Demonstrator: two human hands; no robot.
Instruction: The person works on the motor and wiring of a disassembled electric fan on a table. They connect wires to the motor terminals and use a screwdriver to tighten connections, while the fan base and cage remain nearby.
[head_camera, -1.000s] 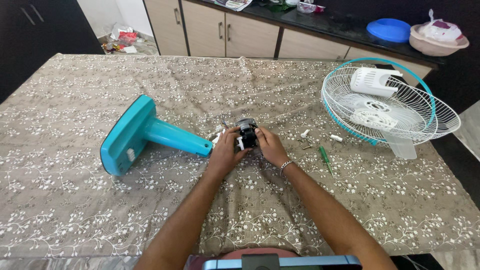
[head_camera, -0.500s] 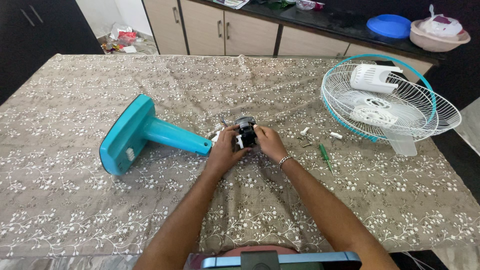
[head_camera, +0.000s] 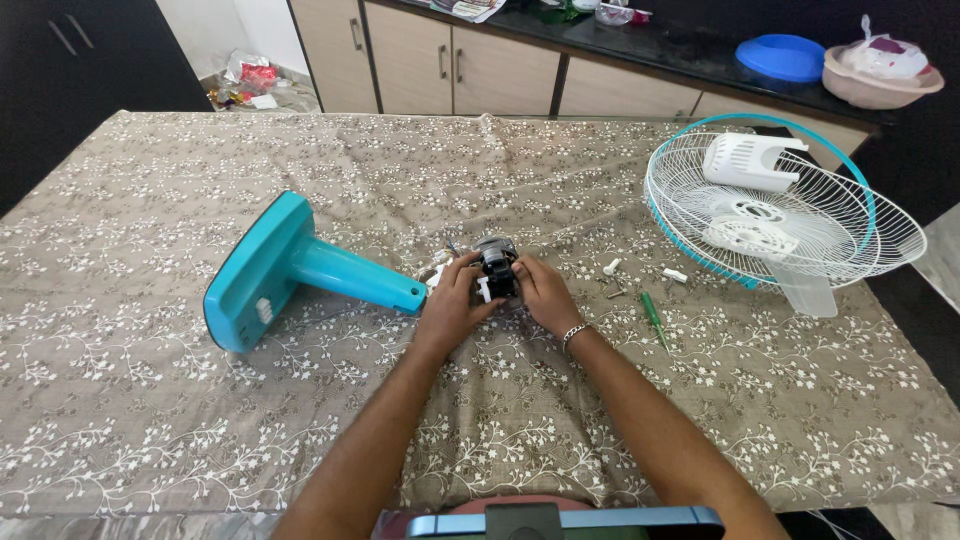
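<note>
Left hand (head_camera: 452, 298) and right hand (head_camera: 541, 292) both gripped the small fan motor (head_camera: 495, 266), mid-disassembly; next move probably needs the green screwdriver (head_camera: 653, 317).

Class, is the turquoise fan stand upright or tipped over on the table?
Tipped over: the fan stand lies on its side on the tablecloth, its base facing left.

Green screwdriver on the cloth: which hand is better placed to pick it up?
Likely the right hand. The green screwdriver lies just beyond its wrist on that side, while the left hand is across the fan motor.
</note>
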